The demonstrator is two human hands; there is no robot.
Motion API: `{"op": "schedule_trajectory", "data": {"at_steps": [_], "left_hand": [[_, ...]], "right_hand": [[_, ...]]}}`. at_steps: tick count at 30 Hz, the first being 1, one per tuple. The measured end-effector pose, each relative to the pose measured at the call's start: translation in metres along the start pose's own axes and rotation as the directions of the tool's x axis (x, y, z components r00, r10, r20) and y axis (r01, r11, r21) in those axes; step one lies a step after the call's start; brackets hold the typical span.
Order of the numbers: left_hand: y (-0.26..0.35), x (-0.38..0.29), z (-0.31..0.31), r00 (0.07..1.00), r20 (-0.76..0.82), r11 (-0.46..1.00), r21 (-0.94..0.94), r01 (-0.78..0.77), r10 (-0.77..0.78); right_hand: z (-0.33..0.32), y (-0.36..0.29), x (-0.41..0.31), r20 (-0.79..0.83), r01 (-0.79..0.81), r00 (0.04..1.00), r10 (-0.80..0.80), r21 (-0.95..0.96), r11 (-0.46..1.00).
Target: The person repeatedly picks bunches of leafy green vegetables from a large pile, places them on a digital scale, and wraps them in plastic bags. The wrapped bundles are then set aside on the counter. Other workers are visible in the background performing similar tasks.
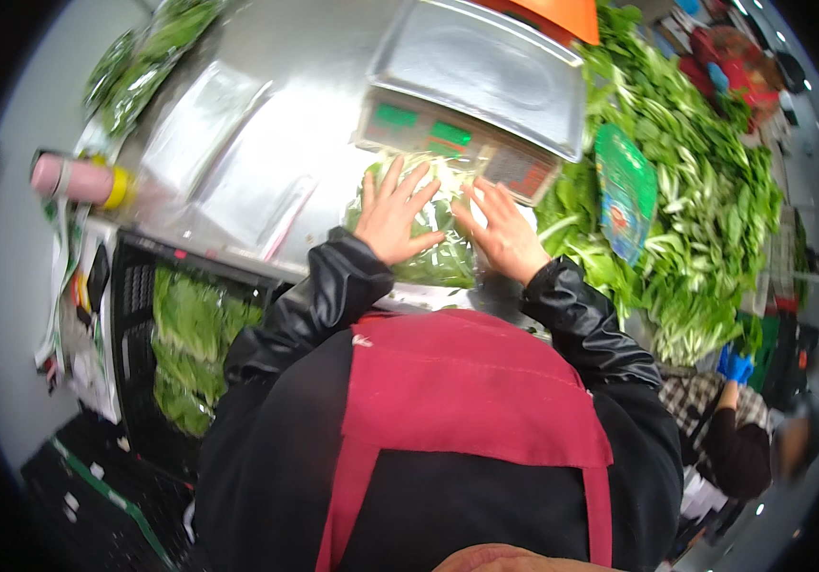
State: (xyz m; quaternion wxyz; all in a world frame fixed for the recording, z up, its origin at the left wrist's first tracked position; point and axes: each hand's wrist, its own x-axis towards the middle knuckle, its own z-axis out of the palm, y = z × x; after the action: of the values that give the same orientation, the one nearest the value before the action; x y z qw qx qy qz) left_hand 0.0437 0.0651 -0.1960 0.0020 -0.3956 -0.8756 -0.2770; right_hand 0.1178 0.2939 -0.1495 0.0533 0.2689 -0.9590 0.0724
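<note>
A clear plastic bag of leafy greens point(438, 261) lies on the metal table point(266, 150) right in front of me. My left hand point(399, 218) rests flat on the bag with its fingers spread. At the bag's right side my right hand point(499, 229) touches the plastic, fingers extended and apart. Neither hand grips anything. Just beyond my fingertips stands a weighing scale point(477, 79) with a metal pan and lit green displays. The bag's far end is close to the scale's front panel, and I cannot tell whether they touch.
Loose leafy greens point(703, 193) are heaped at right, with a green printed bag point(625, 189) on them. Flat plastic bags point(202, 129), packed greens point(152, 64) and a pink bottle point(77, 180) are at left. A black crate point(138, 343) holds bagged greens. Two people point(731, 68) point(731, 429) stand at right.
</note>
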Motion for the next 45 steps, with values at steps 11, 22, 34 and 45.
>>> {"op": "schedule_trajectory", "data": {"at_steps": [11, 22, 34, 45], "left_hand": [[-0.007, -0.11, -0.075, 0.53, 0.312, -0.306, -0.947, 0.103, -0.789], [-0.05, -0.448, -0.115, -0.18, 0.09, -0.132, -0.963, 0.236, -0.979], [-0.162, -0.433, -0.05, 0.076, -0.746, 0.37, -0.238, 0.898, -0.662], [-0.09, -0.141, -0.126, 0.629, -0.384, 0.732, -0.445, 0.516, -0.677]], "right_hand": [[0.008, -0.052, 0.049, 0.256, -0.435, 0.747, 0.614, 0.886, 0.16], [0.017, -0.133, 0.094, 0.529, -0.497, 0.827, -0.192, 0.847, 0.19], [0.02, -0.095, 0.069, 0.208, -0.257, 0.966, 0.155, 0.693, 0.674], [-0.033, 0.12, -0.079, -0.149, -0.976, 0.218, 0.964, -0.014, 0.218]]}}
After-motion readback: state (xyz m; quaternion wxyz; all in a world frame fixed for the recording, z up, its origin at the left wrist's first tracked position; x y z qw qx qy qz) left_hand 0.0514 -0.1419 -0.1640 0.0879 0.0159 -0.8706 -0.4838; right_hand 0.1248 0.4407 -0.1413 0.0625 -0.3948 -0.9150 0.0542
